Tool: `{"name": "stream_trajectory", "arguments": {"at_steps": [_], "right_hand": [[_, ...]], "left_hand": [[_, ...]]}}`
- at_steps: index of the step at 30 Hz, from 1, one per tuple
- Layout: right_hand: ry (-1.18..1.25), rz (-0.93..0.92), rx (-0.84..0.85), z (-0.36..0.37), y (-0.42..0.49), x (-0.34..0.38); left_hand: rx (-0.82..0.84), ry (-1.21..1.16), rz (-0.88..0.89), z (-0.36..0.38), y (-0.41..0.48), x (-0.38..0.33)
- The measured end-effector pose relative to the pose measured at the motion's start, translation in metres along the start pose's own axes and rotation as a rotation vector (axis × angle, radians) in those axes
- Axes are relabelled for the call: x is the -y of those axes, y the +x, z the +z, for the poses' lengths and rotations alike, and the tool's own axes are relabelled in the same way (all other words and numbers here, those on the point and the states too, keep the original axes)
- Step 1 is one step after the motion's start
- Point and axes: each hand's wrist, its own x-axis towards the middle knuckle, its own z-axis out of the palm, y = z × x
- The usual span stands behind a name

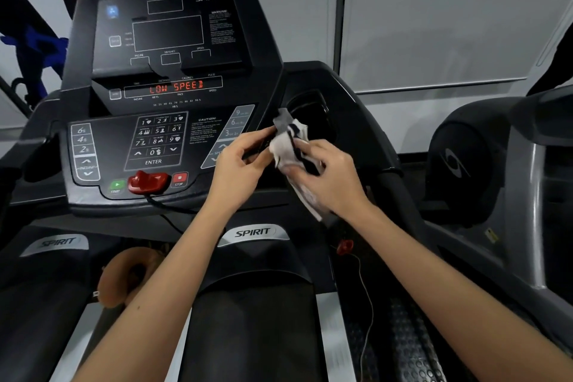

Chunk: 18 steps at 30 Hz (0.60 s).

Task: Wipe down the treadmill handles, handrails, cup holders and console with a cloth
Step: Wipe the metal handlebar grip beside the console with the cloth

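A black treadmill console (161, 84) fills the upper left, its red display reading LOW SPEED. A white cloth with dark stripes (286, 141) hangs in the air in front of the console's right edge. My right hand (328, 177) grips the cloth from the right, fingers curled round it. My left hand (238, 164) pinches the cloth's left edge with its fingertips. The right cup holder (313, 115) is a dark recess just behind the cloth. The right handrail (400, 192) runs down past my right wrist.
A red safety key (147, 181) sits between the green start and red stop buttons, its cord trailing down to a red clip (344, 246). A brown ring-shaped object (127, 276) lies low on the left. Another machine (496, 170) stands at the right.
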Motion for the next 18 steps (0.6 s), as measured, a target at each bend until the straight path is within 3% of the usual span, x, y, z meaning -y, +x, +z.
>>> {"name": "stream_trajectory", "arguments": {"at_steps": [5,9,14,18], "right_hand": [[0.341,0.369,0.317,-0.014,0.035,0.0],[0.34,0.533,0.397,-0.019,0.023,-0.026],[0.257,0.541,0.431,-0.039,0.002,-0.048],[0.275,0.421,0.381,-0.033,0.01,-0.033]], "left_hand": [[0.004,-0.005,-0.001,0.0,-0.002,0.0],[0.014,-0.003,-0.013,-0.001,-0.002,-0.001],[0.018,-0.007,-0.013,-0.002,-0.002,-0.004],[0.022,0.008,-0.013,-0.002,-0.002,-0.003]]}}
